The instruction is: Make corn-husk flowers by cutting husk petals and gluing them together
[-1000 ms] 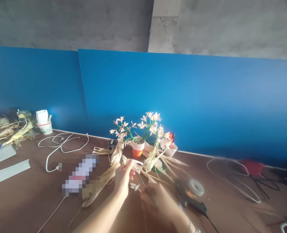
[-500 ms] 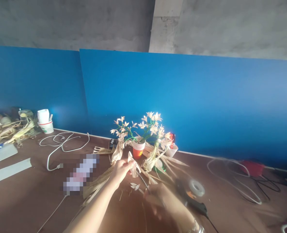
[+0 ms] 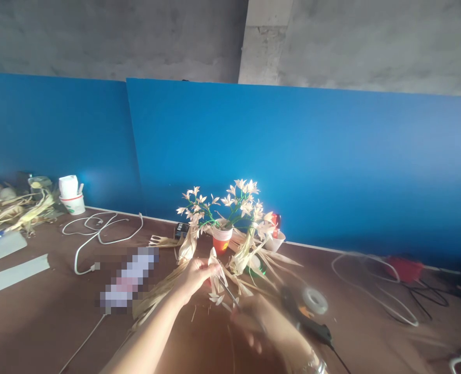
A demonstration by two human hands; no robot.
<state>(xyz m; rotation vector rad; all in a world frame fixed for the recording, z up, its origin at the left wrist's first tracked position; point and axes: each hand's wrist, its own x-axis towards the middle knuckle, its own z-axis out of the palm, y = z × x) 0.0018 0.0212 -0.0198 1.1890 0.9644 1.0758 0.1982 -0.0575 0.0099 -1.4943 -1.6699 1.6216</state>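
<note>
My left hand (image 3: 193,275) pinches a pale strip of dried husk (image 3: 216,270) just above the brown table. My right hand (image 3: 254,324) is lower and to the right, blurred, closed round thin scissors (image 3: 227,292) whose blades point up-left at the husk strip. Small cut husk petals (image 3: 216,299) lie on the table under the blades. Behind stands an orange paper cup (image 3: 221,240) holding a bunch of husk flowers (image 3: 230,203) on green stems.
Loose husk leaves (image 3: 158,296) lie left of my hands. A black glue gun (image 3: 310,324) and a tape roll (image 3: 314,300) lie to the right. White cables (image 3: 98,234) and a white cup (image 3: 71,202) sit at left, a red object (image 3: 404,268) at right, blue panels behind.
My left hand turned the husk strip from lying sideways to hanging down, and shifted slightly. The right hand with the scissors moved a little right and lower.
</note>
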